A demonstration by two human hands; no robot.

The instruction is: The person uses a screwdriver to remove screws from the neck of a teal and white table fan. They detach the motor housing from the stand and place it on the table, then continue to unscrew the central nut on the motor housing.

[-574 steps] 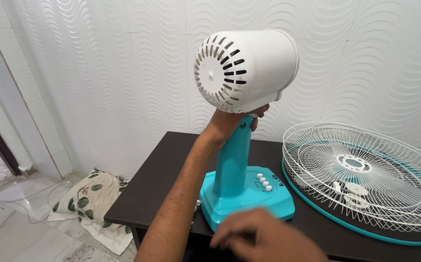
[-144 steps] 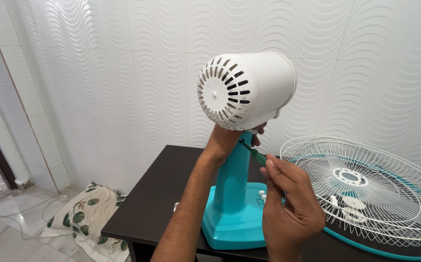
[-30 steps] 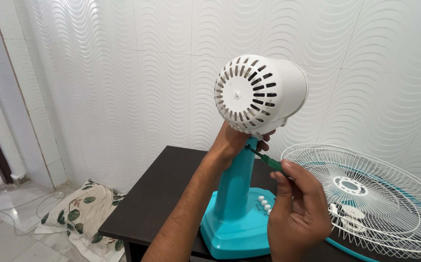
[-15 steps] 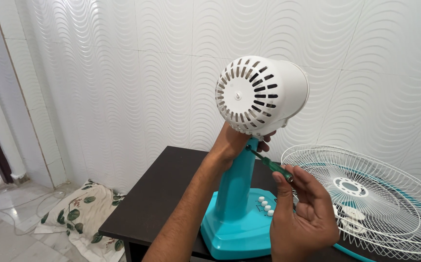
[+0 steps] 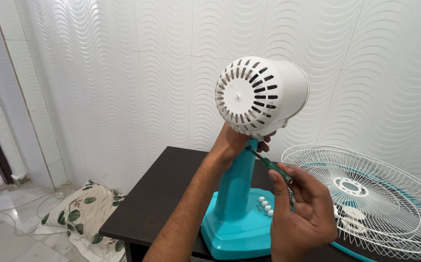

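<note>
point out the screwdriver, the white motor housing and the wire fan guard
screwdriver [image 5: 274,167], head view, on its green handle
white motor housing [image 5: 283,90], head view, on its smooth side wall
wire fan guard [image 5: 380,194], head view, on the wire mesh right of the hub

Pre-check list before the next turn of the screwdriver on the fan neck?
1. Left hand grips the top of the teal column under the white motor housing: ok.
2. Screwdriver tip at the screw spot on the column: ok; bit seating in the screw head: cannot tell.
3. Right hand holds the screwdriver handle in its fingertips: ok.
4. Fan base flat on the dark table: ok, but it sits near the front edge.
5. Wire grille lies apart from the hands: ok.
</note>
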